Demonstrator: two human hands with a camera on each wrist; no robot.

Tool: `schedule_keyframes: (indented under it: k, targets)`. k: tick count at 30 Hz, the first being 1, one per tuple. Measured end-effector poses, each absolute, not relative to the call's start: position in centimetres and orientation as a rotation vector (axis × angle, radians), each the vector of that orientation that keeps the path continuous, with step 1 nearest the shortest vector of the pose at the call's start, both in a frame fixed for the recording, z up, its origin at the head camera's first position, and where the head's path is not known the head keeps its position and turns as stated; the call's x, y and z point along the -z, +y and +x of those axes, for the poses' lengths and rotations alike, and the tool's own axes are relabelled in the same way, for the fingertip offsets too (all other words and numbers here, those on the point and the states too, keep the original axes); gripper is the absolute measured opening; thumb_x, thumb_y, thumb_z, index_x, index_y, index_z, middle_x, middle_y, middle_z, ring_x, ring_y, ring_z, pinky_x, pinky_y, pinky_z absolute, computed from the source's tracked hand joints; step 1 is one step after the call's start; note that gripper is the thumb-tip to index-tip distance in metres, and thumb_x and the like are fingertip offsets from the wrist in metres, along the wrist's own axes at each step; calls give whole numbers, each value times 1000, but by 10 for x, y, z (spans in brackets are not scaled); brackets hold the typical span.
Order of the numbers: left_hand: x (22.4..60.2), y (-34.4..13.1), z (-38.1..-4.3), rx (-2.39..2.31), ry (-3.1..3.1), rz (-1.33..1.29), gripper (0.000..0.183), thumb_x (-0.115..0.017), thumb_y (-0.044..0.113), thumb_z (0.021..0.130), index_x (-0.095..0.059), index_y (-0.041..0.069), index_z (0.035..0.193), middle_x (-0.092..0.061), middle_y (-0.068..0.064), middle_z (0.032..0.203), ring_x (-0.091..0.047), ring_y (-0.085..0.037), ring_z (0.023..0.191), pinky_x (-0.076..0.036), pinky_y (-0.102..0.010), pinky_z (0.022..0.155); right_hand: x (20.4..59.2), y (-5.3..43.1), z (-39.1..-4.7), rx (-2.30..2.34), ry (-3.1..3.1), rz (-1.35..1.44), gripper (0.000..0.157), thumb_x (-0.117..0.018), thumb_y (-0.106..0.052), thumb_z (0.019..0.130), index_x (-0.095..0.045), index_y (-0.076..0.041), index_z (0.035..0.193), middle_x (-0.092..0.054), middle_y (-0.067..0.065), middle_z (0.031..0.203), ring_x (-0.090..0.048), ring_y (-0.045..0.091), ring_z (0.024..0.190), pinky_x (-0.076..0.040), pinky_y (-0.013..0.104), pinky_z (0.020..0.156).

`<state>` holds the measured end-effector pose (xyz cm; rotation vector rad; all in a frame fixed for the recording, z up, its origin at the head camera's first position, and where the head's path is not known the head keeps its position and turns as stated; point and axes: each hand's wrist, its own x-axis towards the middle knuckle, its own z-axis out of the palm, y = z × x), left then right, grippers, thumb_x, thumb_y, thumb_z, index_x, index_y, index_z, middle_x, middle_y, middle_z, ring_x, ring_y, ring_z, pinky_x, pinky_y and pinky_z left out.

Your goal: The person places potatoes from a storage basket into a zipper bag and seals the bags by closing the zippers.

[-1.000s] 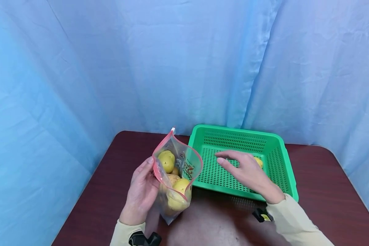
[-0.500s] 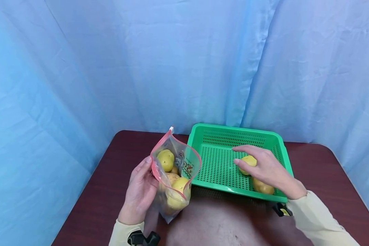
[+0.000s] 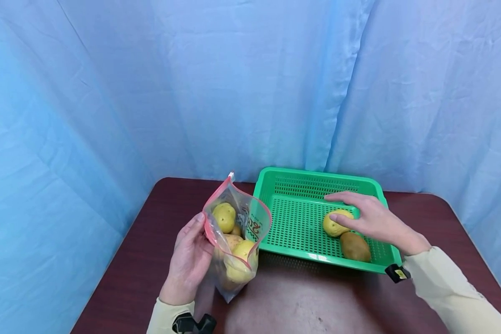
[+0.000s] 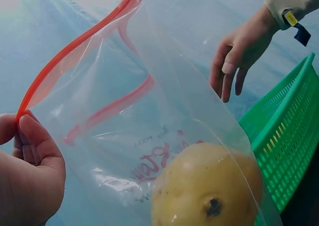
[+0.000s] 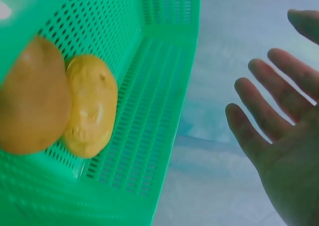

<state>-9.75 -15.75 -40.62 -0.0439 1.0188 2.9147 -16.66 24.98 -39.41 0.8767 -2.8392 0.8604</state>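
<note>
My left hand (image 3: 189,264) pinches the red-edged mouth of a clear zip bag (image 3: 260,221) between thumb and fingers. The bag stands on the table with its mouth open, and several potatoes (image 3: 224,217) lie inside. In the left wrist view a large yellow potato (image 4: 199,186) shows through the plastic. My right hand (image 3: 371,218) hovers over the right part of the green basket (image 3: 317,172), fingers extended, holding nothing. Below it lie a yellow potato (image 3: 331,227) and a browner one (image 3: 355,247), side by side; the right wrist view shows both apart from the hand.
A dark red-brown table (image 3: 129,278) bears the bag and basket. Blue curtains (image 3: 234,83) hang behind and at the left. The basket's raised rim stands just right of the bag. Black straps with small devices (image 3: 397,272) sit at both wrists.
My right hand has moved rightward across the basket, uncovering the two potatoes there. My left hand and the bag have stayed nearly in place.
</note>
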Motion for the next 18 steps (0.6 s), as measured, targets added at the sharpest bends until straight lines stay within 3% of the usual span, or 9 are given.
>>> schedule_keyframes:
  k: [18]
  targets:
    - [407,-158,-98,-2903,1028,-51,19,-50,10,110,-67,4,119,-66,-3,103,-66,-9,94,-56,-23,87,395,270,-193,-748,-2982,935,54,-75,-43,96,-63,-16,141,-62,5,143,-55,32,133,-48,57,102]
